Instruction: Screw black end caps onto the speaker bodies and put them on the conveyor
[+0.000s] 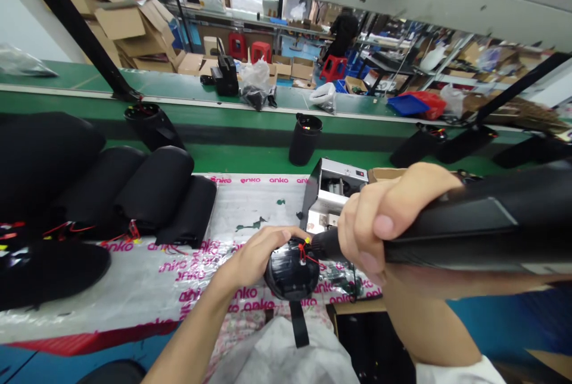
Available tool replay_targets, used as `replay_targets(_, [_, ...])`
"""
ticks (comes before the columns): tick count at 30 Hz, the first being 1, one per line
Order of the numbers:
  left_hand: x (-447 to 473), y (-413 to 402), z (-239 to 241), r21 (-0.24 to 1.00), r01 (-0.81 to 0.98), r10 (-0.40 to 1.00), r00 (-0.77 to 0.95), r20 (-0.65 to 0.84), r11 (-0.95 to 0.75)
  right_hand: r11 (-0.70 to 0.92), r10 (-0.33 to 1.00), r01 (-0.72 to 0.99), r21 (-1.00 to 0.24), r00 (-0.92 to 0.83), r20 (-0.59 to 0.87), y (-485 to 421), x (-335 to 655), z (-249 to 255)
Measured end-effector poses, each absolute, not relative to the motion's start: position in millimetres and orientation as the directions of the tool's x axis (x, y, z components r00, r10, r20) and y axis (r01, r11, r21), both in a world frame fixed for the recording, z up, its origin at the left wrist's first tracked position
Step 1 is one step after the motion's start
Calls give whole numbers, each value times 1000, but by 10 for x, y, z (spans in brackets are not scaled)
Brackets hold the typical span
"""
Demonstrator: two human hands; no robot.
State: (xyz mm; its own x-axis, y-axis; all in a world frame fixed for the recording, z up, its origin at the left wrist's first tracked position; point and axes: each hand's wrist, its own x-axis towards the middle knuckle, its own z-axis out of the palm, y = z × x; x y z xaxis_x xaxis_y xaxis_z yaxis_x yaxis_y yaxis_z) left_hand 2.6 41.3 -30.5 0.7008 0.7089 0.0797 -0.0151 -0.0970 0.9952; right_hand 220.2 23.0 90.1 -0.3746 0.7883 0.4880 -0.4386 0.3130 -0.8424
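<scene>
My left hand (263, 253) is wrapped over the side of a black round-ended housing (292, 277), its fingertips by the top edge. Red wires (304, 251) with a small yellow connector come out at that edge, and a black strap (299, 324) hangs below. My right hand (379, 217) grips a long black handheld tool (465, 217) with a narrow ribbed nozzle. The nozzle tip points left, close to the yellow connector; whether it touches I cannot tell. The tool's rear end runs out of view at the right.
Several black fabric-covered cylinders (156, 187) with red wires lie on the left of the printed foam sheet (250, 205). A metal-cased machine (333, 184) stands behind my right hand. More black cylinders (305, 140) stand along the green conveyor (250, 158). A person (343, 33) is far back.
</scene>
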Motion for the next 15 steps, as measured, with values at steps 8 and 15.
replay_targets(8, [43, 411, -268, 995, -5, 714, 697, 75, -99, 283, 654, -358, -890, -607, 452, 300, 2182, 976])
replay_targets(15, [47, 395, -190, 992, -13, 721, 686, 97, -122, 80, 683, -288, -954, -682, 263, 395, 2213, 1071])
